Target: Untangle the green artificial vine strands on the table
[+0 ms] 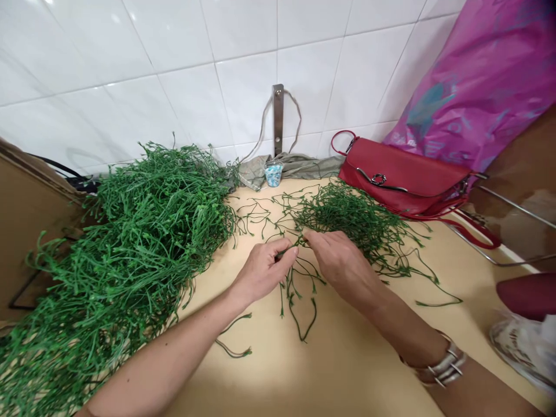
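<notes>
Pinching a green sprig over the bench, we have left fingers clamped on it, right fingers together just beside them.

1. The right wrist carries a wide, silver-toned metal bracelet, built from several parallel polished bands joined by short crossbars.
2. Just beside the bracelet, along its far edge, a thin darker band circles the wrist; it is too small to tell its material.
3. Up the arm from the bracelet, the right forearm is bare, with no sleeve showing.
4. Across from the bracelet, the left forearm is equally bare.
5. Beyond the bracelet, the right hand wears nothing visible, and neither does the left hand.
</notes>
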A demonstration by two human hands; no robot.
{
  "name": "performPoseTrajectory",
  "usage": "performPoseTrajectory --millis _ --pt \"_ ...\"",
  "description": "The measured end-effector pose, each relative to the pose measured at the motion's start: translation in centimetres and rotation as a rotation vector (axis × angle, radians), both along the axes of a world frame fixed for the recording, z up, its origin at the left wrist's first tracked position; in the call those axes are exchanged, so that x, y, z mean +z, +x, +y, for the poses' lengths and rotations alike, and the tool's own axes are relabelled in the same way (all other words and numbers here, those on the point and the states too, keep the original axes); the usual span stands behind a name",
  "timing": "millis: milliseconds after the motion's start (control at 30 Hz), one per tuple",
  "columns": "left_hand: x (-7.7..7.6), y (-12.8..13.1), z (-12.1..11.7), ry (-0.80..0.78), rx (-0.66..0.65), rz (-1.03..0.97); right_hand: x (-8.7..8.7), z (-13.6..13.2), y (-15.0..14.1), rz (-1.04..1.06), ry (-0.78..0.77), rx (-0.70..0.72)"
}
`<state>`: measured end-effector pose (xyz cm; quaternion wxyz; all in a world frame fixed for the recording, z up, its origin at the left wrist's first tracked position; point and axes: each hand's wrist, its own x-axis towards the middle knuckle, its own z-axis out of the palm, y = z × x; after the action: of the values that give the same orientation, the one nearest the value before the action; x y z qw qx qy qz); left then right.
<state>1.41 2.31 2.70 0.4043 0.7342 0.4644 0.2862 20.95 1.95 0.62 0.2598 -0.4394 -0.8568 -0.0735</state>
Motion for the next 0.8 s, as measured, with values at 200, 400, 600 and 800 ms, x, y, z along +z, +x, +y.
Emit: performPoseTrajectory --millis 200,400,600,800 --pt "0.7 -0.1 -0.3 -0.037 -0.03 -0.121 -0.4 2.1 2.5 -0.138 0.062 -0.096" --pt "1.2 -0.6 -0.6 -0.04 0.06 -0.259 1.9 3.4 8.5 0.09 0.044 -0.64" --pt "-0.4 0.2 0.2 -0.123 0.076 -0.292 2.5 2.4 5.8 0.173 0.138 -0.679" --pt "-0.3 0.0 -0.1 -0.004 0.081 -0.146 3.7 0.0 1.8 0.433 -0.109 -0.292"
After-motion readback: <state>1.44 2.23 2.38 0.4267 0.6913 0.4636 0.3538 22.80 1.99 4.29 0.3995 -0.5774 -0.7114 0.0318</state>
